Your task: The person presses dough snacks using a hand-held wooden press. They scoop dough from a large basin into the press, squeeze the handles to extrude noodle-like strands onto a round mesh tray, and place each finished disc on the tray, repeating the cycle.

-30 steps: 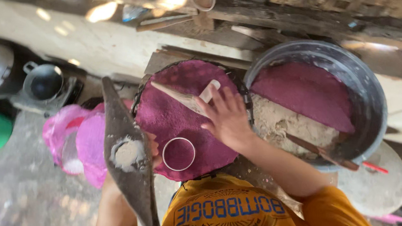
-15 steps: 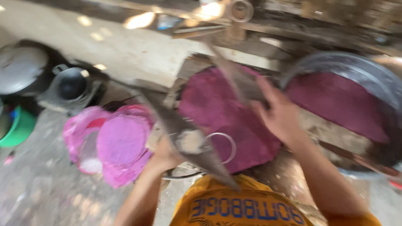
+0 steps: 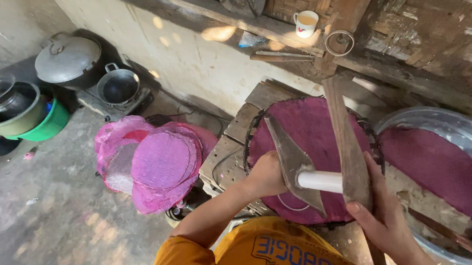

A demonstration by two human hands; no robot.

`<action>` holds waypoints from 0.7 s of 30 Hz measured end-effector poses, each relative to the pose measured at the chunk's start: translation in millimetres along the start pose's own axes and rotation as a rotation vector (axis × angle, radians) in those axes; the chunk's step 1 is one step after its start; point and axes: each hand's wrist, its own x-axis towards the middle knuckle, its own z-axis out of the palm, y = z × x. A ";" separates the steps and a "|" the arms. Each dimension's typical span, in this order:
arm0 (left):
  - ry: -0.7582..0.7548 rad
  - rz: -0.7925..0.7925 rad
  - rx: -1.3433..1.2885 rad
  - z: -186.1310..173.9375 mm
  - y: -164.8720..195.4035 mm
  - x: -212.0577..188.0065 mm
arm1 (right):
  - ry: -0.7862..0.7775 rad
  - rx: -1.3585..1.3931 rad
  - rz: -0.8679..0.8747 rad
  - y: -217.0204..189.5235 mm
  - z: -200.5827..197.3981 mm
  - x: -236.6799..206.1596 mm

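A round purple sheet (image 3: 308, 126) lies spread on a dark round tray (image 3: 254, 129) on top of a wooden stand. My left hand (image 3: 266, 176) is at the tray's near edge, closed on a pointed grey metal blade (image 3: 292, 158) that hangs over the sheet. My right hand (image 3: 386, 215) grips a long flat wooden bar (image 3: 346, 140) slanting across the sheet's right side. A short white tube (image 3: 321, 181) runs between blade and bar; how it joins them is unclear. A thin metal ring (image 3: 289, 204) rests on the sheet near me.
To the right stands a large metal basin (image 3: 414, 117) holding purple dough (image 3: 438, 163). A stack of purple rounds (image 3: 162, 163) lies on pink plastic on the floor at left. Further left are pots (image 3: 66, 60) and a green bowl (image 3: 48, 127). A mug (image 3: 306, 22) stands on the ledge.
My right hand has come off the purple sheet and now grips the wooden bar. The blade has moved from the tray's left side to over the sheet. The view has swung left.
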 end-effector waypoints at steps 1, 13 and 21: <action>-0.005 0.004 0.005 -0.8 2.1 -0.4 | -0.001 -0.048 0.008 -2.4 2.0 -0.9; 0.077 0.004 -0.067 37.3 -16.2 -12.1 | -0.185 -0.259 0.154 24.3 14.7 12.1; -0.222 -0.153 -0.903 -9.4 -15.9 12.1 | -0.494 0.478 0.604 87.3 -37.3 -14.8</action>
